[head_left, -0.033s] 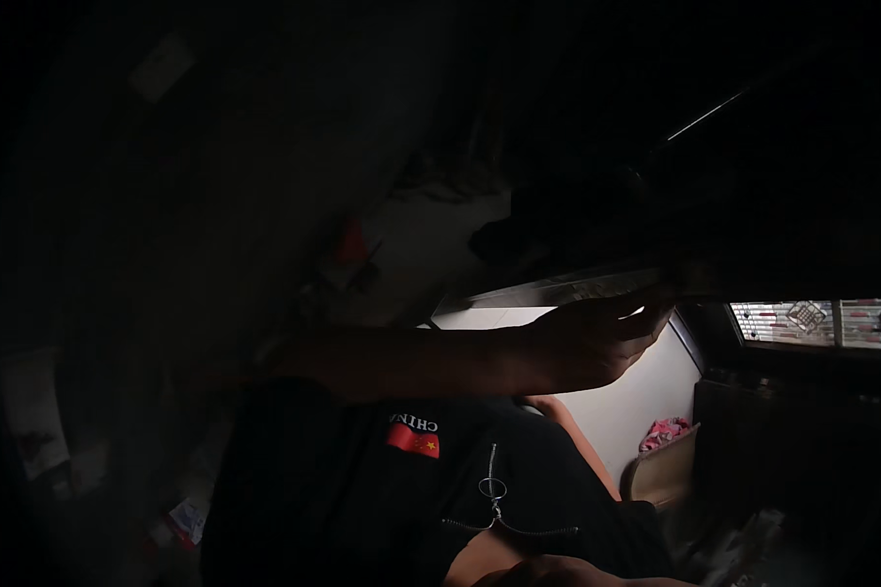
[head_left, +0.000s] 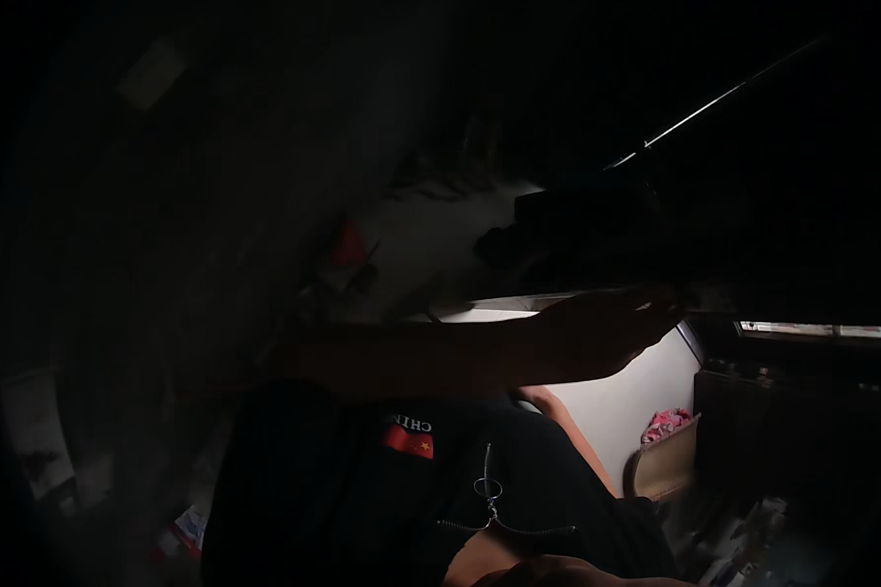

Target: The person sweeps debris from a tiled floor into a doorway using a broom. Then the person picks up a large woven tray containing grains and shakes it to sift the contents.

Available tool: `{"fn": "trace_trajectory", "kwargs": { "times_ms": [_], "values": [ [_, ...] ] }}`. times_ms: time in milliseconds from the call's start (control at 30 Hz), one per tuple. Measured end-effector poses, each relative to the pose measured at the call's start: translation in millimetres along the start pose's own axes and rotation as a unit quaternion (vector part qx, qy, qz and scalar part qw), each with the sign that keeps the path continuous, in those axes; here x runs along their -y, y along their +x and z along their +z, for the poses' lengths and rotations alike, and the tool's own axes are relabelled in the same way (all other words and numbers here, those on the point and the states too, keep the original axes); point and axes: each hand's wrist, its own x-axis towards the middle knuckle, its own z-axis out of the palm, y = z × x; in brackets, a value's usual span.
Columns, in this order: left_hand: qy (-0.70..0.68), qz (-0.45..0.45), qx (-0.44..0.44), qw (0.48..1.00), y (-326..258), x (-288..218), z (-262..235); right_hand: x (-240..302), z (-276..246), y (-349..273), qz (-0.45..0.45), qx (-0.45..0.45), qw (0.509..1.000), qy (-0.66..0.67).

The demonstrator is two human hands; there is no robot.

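Most of the scene is very dark. My left arm reaches across from the left, and my left hand [head_left: 622, 333] is closed at the lower edge of a large dark panel [head_left: 578, 235]. What its bent fingers grip is lost in shadow. My right forearm [head_left: 582, 445] comes down from a dark sleeve on the right. Only a small part of my right hand [head_left: 533, 396] shows, past my left arm and the dark top [head_left: 362, 509]; its fingers are hidden.
To the right, a tan container [head_left: 663, 465] holds pink cloth [head_left: 666, 425], beside a dark cabinet-like block [head_left: 793, 430]. A narrow bright window strip [head_left: 812, 330] lies above it. A red object [head_left: 347, 245] and a pale surface [head_left: 421, 245] show dimly beyond my arm.
The window strip at the right has become much narrower behind the dark edge. The bright line at the upper right is longer. My left hand has shifted slightly, staying at the panel.
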Motion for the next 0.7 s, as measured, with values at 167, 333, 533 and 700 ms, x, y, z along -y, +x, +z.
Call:
{"fn": "trace_trajectory", "kwargs": {
  "times_ms": [167,333,533,700],
  "values": [
    [0.214,0.141,-0.037,0.966,1,-11,37,26,4,19,0.014,-0.021,1.0,0.004],
    [-0.109,0.088,-0.031,0.99,-10,-26,51,39,3,27,0.024,-0.041,0.999,-0.003],
    [-0.345,-0.001,0.049,0.937,-48,46,26,90,-42,89,-0.005,-0.054,0.996,-0.065],
    [-0.315,-0.098,0.183,0.926,-106,112,49,93,-115,177,0.006,-0.098,0.987,-0.125]
  ]
}}
